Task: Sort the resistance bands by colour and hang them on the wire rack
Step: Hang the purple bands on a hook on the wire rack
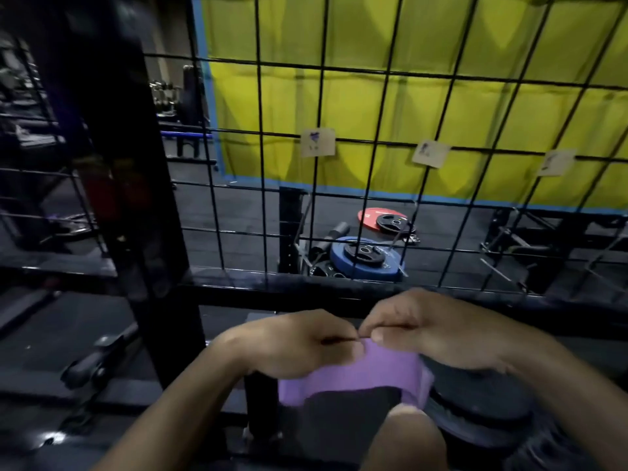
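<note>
Ahead, a yellow wall panel [390, 96] with a blue border fills the background behind the black wire rack [370, 144], whose grid spans most of my view. A black upright post [136, 164] stands at the rack's left edge. Through the grid, on the dark floor: a blue weight plate [387, 263] with a smaller black plate lying on it, and farther back a red weight plate [370, 217], also under a black one. Three small paper cards hang on one horizontal wire of the rack: left card [317, 142], middle card [431, 154], right card [557, 162]; markings too blurred to read.

Below the rack, both hands meet just in front of me. My left hand [292, 345] and my right hand [438, 331] each pinch the top edge of a purple resistance band [356, 372], thumbs and fingertips almost touching each other. Band hangs as a flat loop beneath the hands, not touching the rack.
</note>
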Motion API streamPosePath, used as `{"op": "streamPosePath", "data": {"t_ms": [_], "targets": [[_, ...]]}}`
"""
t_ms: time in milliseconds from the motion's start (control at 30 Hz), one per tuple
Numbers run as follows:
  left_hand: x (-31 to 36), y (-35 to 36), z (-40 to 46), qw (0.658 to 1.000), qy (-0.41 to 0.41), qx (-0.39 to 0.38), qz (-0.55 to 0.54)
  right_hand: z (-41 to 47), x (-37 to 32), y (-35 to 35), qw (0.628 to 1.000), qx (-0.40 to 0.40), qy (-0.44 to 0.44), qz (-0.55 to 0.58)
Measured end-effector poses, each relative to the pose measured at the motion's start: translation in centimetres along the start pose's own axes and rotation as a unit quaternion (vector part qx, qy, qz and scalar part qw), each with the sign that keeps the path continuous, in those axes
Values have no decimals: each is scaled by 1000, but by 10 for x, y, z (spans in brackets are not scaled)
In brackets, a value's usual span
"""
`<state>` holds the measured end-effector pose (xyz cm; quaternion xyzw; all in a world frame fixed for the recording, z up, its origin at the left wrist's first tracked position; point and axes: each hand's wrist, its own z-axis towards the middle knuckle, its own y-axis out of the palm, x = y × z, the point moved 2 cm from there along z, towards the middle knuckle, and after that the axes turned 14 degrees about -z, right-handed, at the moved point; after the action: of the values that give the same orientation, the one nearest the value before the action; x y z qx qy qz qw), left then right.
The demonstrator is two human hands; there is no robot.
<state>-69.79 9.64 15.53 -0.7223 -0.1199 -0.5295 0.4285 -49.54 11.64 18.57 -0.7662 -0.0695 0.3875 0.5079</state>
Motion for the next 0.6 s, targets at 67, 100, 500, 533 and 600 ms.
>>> {"op": "streamPosePath", "data": {"t_ms": [67, 100, 500, 533, 600], "targets": [[-4, -7, -6, 997, -3, 38, -66, 10, -8, -3, 998, 38, -19, -49], [-7, -10, -8, 994, -5, 62, -89, 13, -11, -3, 996, 55, -21, -65], [-12, -31, -26, 993, 6, 74, -89, 23, -11, 5, 999, 13, -33, -1], [-10, -34, -28, 992, 9, 82, -90, 23, -15, 2, 999, 14, -45, -8], [-3, -46, -33, 988, 16, 113, -105, 24, -24, -9, 996, 37, -78, -13]]}}
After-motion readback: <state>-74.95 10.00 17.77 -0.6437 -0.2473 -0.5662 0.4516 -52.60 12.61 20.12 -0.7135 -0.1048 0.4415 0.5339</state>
